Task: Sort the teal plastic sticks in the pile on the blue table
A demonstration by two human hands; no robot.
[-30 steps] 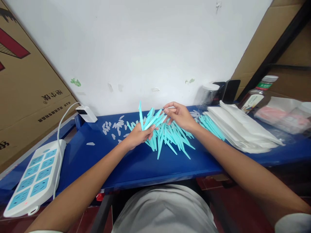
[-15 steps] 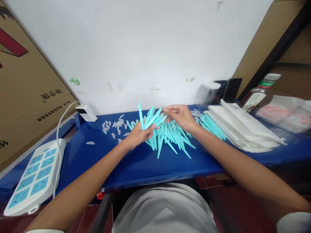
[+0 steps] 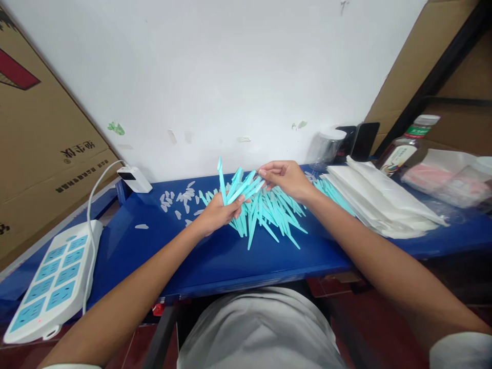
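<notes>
Your left hand (image 3: pixel 215 215) is closed round a fan of turquoise plastic sticks (image 3: pixel 237 185), tips up. Your right hand (image 3: pixel 286 179) has its fingers drawn narrow, pinching at the fan's right-hand tips; whether it grips a single stick cannot be told.

Against a second ago, little has moved. The fan is the same size and the right fingertips sit slightly closer to it, so the gathering looks mid-way.

- Near: the blue table (image 3: pixel 230 264) gives open room between your forearms, up to its front edge. A white power strip (image 3: pixel 54 282) lies at the near left.
- Middle: the loose pile of sticks (image 3: pixel 274 220) lies under and just beyond both hands. Small pale caps (image 3: pixel 180 197) are scattered to its left.
- Right: a stack of white bags (image 3: pixel 380 202) crowds that side.
- Far: a clear jar (image 3: pixel 326 148), a bottle (image 3: pixel 403 148) and a cardboard box (image 3: pixel 46 143) stand by the wall.
</notes>
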